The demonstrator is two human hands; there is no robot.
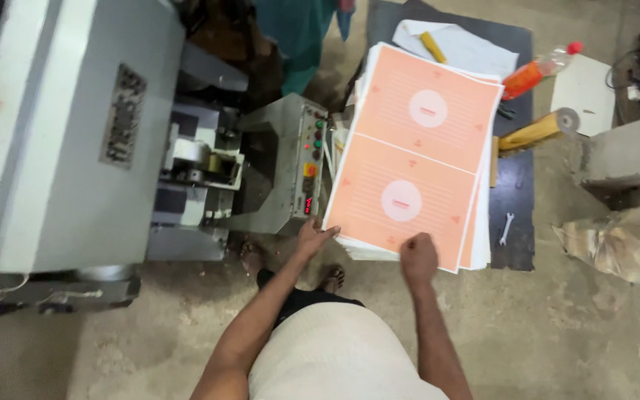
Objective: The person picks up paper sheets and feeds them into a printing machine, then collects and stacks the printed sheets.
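The person stood on the rough concrete floor [150,333], both bare arms reaching forward to a stack of large orange-printed paper sheets [416,148]. The left hand [312,238] lay open, fingers spread flat on the near left corner of the stack. The right hand [418,258] was curled over the near edge of the top sheet; whether it pinched the paper could not be told. The stack sat on a low dark counter [516,200] right of centre, its long axis running from near to far and leaning slightly to the right at the far end. The top sheet bore two orange panels, one behind the other, each with a white circle in the middle.

Left of the stack stood a grey metal machine [61,141] with a small control panel of coloured buttons [311,159] facing the paper. On the counter's right edge lay a small steel spanner [507,227], farther off a yellow cardboard roll [538,130], and beyond that a clear plastic bottle of orange liquid with a red cap [538,70] lying tilted.
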